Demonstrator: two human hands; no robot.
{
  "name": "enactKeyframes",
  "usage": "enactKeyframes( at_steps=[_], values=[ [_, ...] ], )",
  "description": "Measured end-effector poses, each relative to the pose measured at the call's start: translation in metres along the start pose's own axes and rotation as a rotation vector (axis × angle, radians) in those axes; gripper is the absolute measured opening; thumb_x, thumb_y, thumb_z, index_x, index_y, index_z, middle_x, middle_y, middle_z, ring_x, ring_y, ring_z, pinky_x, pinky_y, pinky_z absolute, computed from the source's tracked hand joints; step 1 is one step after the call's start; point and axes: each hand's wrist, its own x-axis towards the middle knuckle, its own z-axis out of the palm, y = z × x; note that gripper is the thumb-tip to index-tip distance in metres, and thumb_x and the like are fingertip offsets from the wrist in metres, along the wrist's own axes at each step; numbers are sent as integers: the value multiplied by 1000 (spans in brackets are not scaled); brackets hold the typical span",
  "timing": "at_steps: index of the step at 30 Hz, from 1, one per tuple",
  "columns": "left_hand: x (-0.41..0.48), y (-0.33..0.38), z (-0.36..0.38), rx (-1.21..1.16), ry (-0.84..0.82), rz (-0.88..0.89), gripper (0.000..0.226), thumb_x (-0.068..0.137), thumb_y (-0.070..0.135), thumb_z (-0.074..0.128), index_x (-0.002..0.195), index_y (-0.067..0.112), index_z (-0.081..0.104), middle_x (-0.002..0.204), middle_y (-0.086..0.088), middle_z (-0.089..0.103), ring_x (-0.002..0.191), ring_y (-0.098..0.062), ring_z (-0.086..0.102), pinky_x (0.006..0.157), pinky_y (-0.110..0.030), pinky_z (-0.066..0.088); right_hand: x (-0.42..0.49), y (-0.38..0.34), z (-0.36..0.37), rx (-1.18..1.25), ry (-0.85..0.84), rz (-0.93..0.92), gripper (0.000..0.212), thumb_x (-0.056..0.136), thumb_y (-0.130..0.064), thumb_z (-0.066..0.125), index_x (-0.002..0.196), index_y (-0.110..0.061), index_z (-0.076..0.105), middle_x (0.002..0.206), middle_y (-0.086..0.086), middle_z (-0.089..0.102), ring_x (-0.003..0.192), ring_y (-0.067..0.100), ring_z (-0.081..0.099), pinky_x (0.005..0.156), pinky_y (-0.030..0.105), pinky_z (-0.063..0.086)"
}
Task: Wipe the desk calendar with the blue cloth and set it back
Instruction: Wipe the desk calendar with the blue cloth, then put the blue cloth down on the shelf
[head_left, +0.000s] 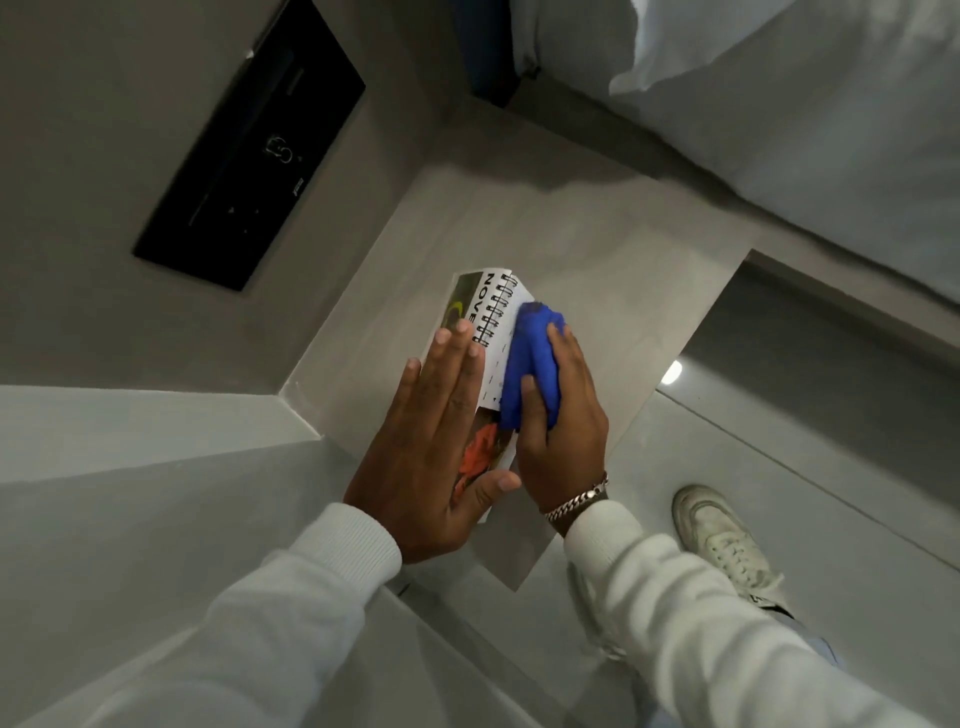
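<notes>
A spiral-bound desk calendar (480, 312) with black rings and the letters "NOVE" stands on a grey ledge (597, 249). My left hand (431, 441) lies flat against its left face, fingers stretched out and thumb hooked around the near edge. My right hand (563, 415) clutches a bunched blue cloth (530, 358) and presses it onto the calendar's right face, just beside the rings. The hands cover most of the calendar; an orange picture shows between them.
A black wall panel (249, 150) with faint symbols is set into the grey wall at upper left. White bedding (805, 114) fills the upper right. A white sneaker (722, 535) stands on the glossy floor right of the ledge's edge.
</notes>
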Motion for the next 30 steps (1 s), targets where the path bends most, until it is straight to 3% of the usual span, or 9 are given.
enactKeyframes(
  at_steps=[5, 7, 9, 12, 13, 19, 22, 25, 30],
  values=[
    [0, 3, -3, 47, 3, -16, 90, 92, 64, 30, 153, 2, 6, 165, -18, 5, 154, -29, 2, 122, -54, 16, -3, 3, -27, -28, -85, 16, 36, 89, -12, 57, 125, -6, 53, 130, 12, 59, 117, 26, 56, 101, 42, 45],
    [-1, 6, -4, 82, 10, -20, 91, 92, 64, 29, 153, 0, 7, 164, -20, 7, 153, -32, 6, 121, -56, 20, 4, 4, -49, -76, -147, -1, 32, 85, -15, 57, 116, -7, 57, 119, 10, 62, 106, 24, 59, 94, 42, 49],
    [0, 8, -4, 152, 17, -26, 91, 92, 64, 31, 152, -3, 14, 163, -22, 12, 152, -35, 11, 117, -58, 25, 19, 3, -75, -132, -201, -37, 31, 84, -15, 58, 115, -9, 57, 117, 7, 62, 103, 22, 59, 92, 36, 50],
    [1, 11, -5, 261, 22, -47, 88, 92, 62, 31, 150, -3, 22, 161, -23, 18, 151, -37, 17, 114, -60, 29, 60, 0, -112, -268, -263, -189, 34, 83, -11, 56, 117, -5, 56, 119, 6, 59, 108, 23, 58, 96, 12, 38],
    [1, 12, -5, 280, 23, -57, 87, 92, 62, 30, 151, -1, 21, 161, -22, 19, 150, -37, 18, 114, -61, 28, 78, -2, -122, -324, -291, -245, 36, 82, -8, 56, 118, -5, 55, 121, 9, 58, 109, 25, 57, 96, 10, 35],
    [0, 32, 1, 352, 64, -231, 84, 90, 59, 36, 154, 7, 17, 164, -13, 17, 152, -34, 16, 119, -58, 16, 167, -7, -129, -754, -523, -459, 46, 84, -3, 58, 129, -6, 53, 146, 21, 44, 132, 41, 42, 101, 49, 47],
    [1, 46, 5, 383, 85, -340, 84, 90, 57, 39, 154, 7, 17, 164, -13, 17, 151, -33, 18, 119, -60, 14, 176, 9, -116, -1017, -698, -508, 54, 95, -31, 49, 144, -12, 37, 158, 18, 25, 146, 39, 20, 109, 56, 35],
    [5, 59, 12, 395, 103, -421, 84, 89, 56, 42, 153, 6, 20, 164, -14, 19, 151, -33, 20, 117, -62, 18, 170, 35, -115, -1167, -735, -519, 77, 93, -61, 36, 153, -18, 14, 164, 12, 4, 150, 35, 3, 115, 60, 19],
    [7, 71, 17, 344, 163, -529, 77, 93, 54, 36, 153, 8, 21, 164, -12, 19, 152, -33, 18, 117, -63, 16, 172, 40, -116, -1250, -777, -524, 96, 82, -79, 26, 153, -20, -1, 164, 10, -6, 150, 36, -5, 115, 65, 14]
  ],
)
